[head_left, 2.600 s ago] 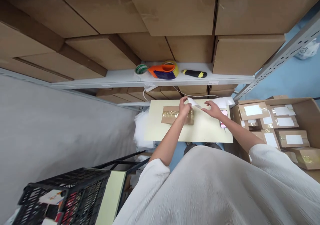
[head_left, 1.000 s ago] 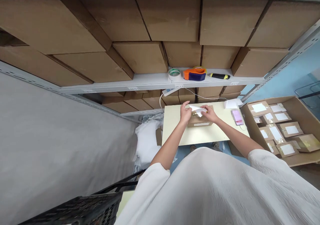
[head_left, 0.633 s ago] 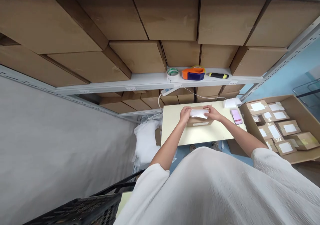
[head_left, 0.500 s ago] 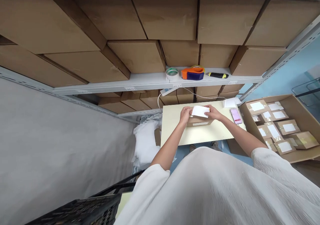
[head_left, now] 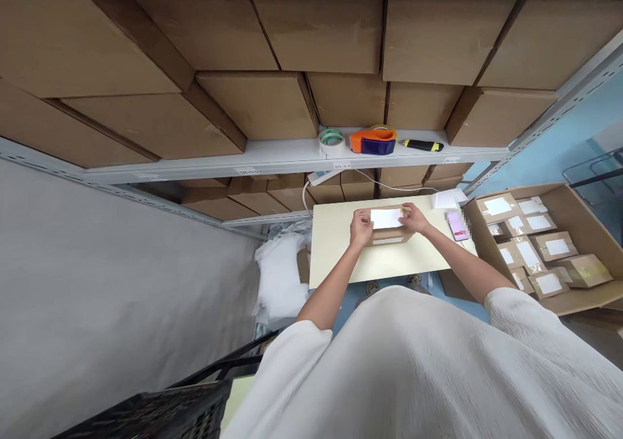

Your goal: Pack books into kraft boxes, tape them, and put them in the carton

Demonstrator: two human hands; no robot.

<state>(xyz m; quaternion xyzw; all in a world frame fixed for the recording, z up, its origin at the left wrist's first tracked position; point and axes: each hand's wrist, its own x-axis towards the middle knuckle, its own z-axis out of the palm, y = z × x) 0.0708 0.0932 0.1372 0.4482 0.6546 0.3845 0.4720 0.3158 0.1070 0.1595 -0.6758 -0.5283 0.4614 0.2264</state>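
Observation:
A small cardboard box (head_left: 403,233) sits on the pale yellow table (head_left: 335,257), with a white strip on its near side. Over the top of the box lies a white label (head_left: 386,219), nearly level with it. My left hand (head_left: 361,228) is closed at the label's left edge, its fingertips on the near left corner. At the right edge my right hand (head_left: 413,218) pinches the label between thumb and fingers. Whether the label's underside touches the box everywhere, I cannot tell.
A phone (head_left: 457,225) and a white paper stack (head_left: 448,199) lie at the table's right. Beside it stands a large carton (head_left: 591,231) of labelled boxes. The shelf above holds a tape roll (head_left: 331,141), an orange tape dispenser (head_left: 374,141) and a utility knife (head_left: 422,145).
The label has gone from tilted to straight, lined up with the box top. My left hand has shifted slightly down along its edge. The whole view has moved a little.

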